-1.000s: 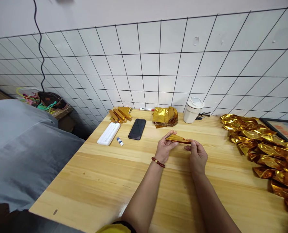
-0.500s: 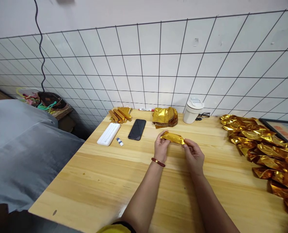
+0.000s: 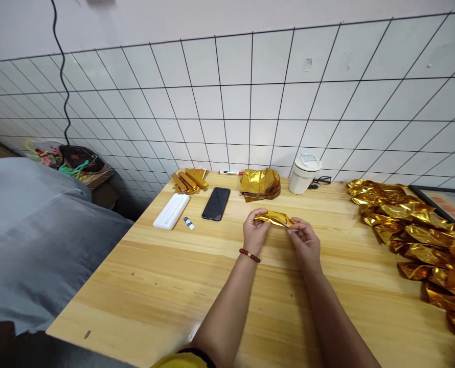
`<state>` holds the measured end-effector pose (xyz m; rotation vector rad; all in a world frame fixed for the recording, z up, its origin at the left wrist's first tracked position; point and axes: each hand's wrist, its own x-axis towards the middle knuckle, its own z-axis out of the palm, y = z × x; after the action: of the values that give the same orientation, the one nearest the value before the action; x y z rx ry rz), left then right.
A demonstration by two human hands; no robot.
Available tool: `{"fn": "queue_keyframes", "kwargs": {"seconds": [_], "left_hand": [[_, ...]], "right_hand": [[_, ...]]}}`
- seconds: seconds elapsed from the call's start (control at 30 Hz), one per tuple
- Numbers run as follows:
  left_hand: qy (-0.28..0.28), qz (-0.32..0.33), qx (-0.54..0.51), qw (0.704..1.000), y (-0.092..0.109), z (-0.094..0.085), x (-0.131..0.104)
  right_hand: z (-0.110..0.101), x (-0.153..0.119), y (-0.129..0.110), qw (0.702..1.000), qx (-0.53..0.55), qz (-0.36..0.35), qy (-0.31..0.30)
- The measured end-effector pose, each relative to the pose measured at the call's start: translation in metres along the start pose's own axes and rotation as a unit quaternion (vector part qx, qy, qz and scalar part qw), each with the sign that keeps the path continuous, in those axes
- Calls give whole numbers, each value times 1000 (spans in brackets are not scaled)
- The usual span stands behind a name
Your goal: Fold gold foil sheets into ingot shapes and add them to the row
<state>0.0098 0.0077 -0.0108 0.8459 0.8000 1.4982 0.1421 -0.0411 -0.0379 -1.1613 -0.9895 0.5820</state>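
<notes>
Very little writing can be made out: the white power bank (image 3: 171, 211) carries lines of print along one edge, and the red-and-white marker (image 3: 230, 173) by the wall has dark lettering (both too small to read). A small blue-and-white tube (image 3: 189, 223) lies between the power bank and the black smartphone (image 3: 215, 204).

The lidded white tumbler (image 3: 302, 176) stands upright near the wall, its contents hidden, with black-framed eyeglasses (image 3: 322, 180) just beside it. Off to the left, beyond the table (image 3: 154, 296), a dark brown handbag (image 3: 82, 158) bears a patch whose marking is unreadable; next to it a clear plastic bag (image 3: 45, 153) shows pink and other bright-coloured pieces.

The folded gold foil sheet (image 3: 275, 218) is held above the table, nearer the person than the stack of gold foil sheets (image 3: 258, 182). The left hand (image 3: 254, 232) pinches one end between thumb and fingers; the right hand (image 3: 306, 245) pinches the other. Folded gold foil strips (image 3: 190, 181) lie behind the power bank, and crinkled gold foil pieces (image 3: 407, 220) line the table's right side.
</notes>
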Motion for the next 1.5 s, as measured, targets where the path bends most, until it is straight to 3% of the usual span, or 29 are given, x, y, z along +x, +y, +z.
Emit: {"fn": "queue_keyframes", "kwargs": {"seconds": [0.1, 0.23, 0.4, 0.6, 0.9, 1.13, 1.37, 1.5], "left_hand": [[3, -33, 0, 999, -2, -1, 1], [-10, -25, -9, 1000, 0, 1, -1], [-34, -4, -20, 999, 3, 3, -4], [-48, 6, -5, 999, 3, 2, -3], [-64, 167, 174, 968, 0, 0, -10], [-108, 165, 178, 964, -2, -2, -10], [-169, 180, 247, 937, -9, -4, -13], [-201, 191, 264, 924, -11, -7, -13]], "right_hand": [[1, -1, 0, 999, 29, 22, 10], [1, -2, -2, 995, 57, 79, 6], [0, -1, -6, 997, 60, 39, 18], [-2, -1, -2, 999, -39, -29, -14], [-6, -4, -7, 993, -67, -100, 16], [-5, -2, -1, 997, 2, -56, 59], [-15, 4, -6, 992, -44, -82, 80], [-24, 6, -11, 998, -13, -10, 60]]}}
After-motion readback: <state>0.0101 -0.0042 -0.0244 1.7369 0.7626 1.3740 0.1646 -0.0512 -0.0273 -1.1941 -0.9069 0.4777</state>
